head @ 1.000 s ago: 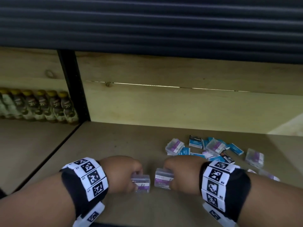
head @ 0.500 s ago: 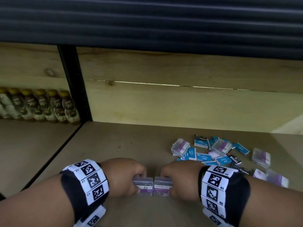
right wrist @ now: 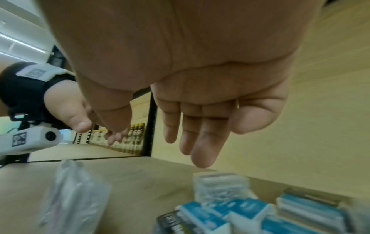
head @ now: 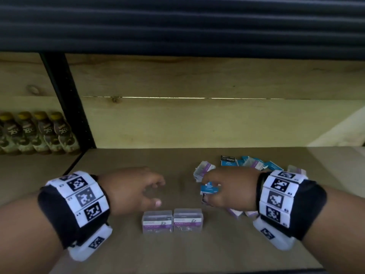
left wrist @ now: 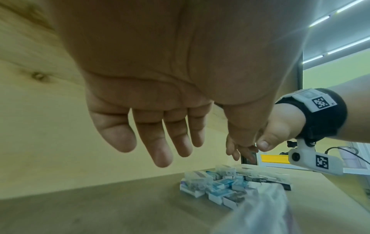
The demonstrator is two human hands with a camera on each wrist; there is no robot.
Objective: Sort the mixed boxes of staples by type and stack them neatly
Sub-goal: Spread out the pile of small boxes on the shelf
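Two clear boxes with purple labels, the left one (head: 157,221) and the right one (head: 188,220), stand side by side and touching near the shelf's front edge. My left hand (head: 156,192) hovers just behind them, fingers relaxed and holding nothing; the left wrist view shows its fingers (left wrist: 160,150) straight. My right hand (head: 207,191) hangs open over the near edge of a mixed pile (head: 246,165) of blue, black and clear purple boxes. A blue box (head: 210,189) lies under its fingertips. In the right wrist view the fingers (right wrist: 200,150) are straight above the blue boxes (right wrist: 240,212).
The wooden shelf (head: 128,161) is backed by a plank wall (head: 197,123). A black upright post (head: 67,99) divides it from the left bay, where a row of bottles (head: 37,133) stands. A dark shutter (head: 177,22) hangs overhead.
Both hands have let go of the two clear purple boxes, now set together. The left hand lifted back a little; the right hand moved right to the pile.
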